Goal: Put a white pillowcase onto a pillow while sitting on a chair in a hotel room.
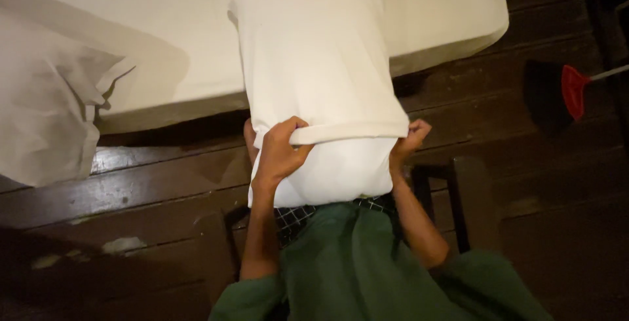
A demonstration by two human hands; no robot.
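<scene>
A white pillow (327,177) is pressed against my body, its lower end showing below a white pillowcase (314,59) that covers most of it. My left hand (280,154) grips the rolled open edge of the pillowcase at its left side. My right hand (407,143) grips the same edge at its right side. The far end of the pillow leans on the white mattress (445,6).
A loose white sheet (46,111) hangs off the mattress at the left. A red broom head (574,90) with a dark brush lies on the dark wooden floor (131,196) at the right. A dark wooden stool frame (458,196) stands by my right arm.
</scene>
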